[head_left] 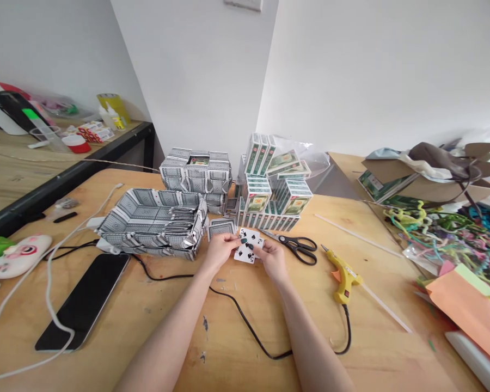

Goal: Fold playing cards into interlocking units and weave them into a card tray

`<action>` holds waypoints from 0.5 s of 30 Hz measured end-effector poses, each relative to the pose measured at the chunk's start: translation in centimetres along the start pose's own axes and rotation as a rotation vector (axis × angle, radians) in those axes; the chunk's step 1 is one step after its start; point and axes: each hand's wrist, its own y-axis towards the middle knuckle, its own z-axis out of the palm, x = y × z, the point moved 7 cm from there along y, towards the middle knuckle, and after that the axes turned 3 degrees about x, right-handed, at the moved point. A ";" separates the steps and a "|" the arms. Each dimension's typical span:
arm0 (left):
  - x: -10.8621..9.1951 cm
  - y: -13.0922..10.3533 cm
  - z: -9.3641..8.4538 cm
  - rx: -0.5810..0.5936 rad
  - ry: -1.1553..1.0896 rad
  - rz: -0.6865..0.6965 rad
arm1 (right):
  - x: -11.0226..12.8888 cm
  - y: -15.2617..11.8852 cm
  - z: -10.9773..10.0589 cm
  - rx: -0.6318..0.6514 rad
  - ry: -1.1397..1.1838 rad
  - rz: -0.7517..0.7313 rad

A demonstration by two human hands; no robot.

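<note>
- The wooden table is carrying the work; the step in hand seems to be squaring up or folding a card between two hands.
- A card tray is standing toward the table's far left corner, with folded card pieces sitting packed along its right end.
- Card boxes are standing stacked by the table's far edge.
- The left hand is pinching the card's left side between thumb and fingers, and the right hand is gripping its right side likewise; the next move probably calls for even thumb pressure and matched edges.
- Scissors are lying just beyond the right hand.
- The playing card is hovering over the table's middle, nearer the far edge than the near; it is showing a white face with black spades and fives in two corners. A second card may be hiding beneath, the thumbs covering too much to tell.
</note>
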 end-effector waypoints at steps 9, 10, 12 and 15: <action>-2.4 -2.0 0.7 -0.340 0.418 0.328 | 0.5 -0.6 1.0 -0.007 0.044 0.005; -2.5 -2.1 0.8 -0.338 0.438 0.341 | 0.5 -0.6 1.0 -0.005 0.052 0.006; -2.9 -2.4 0.9 -0.343 0.455 0.373 | 0.5 -0.5 0.9 0.005 0.074 0.004; -3.3 -2.7 1.0 -0.351 0.448 0.420 | 0.5 -0.5 0.9 0.026 0.105 0.000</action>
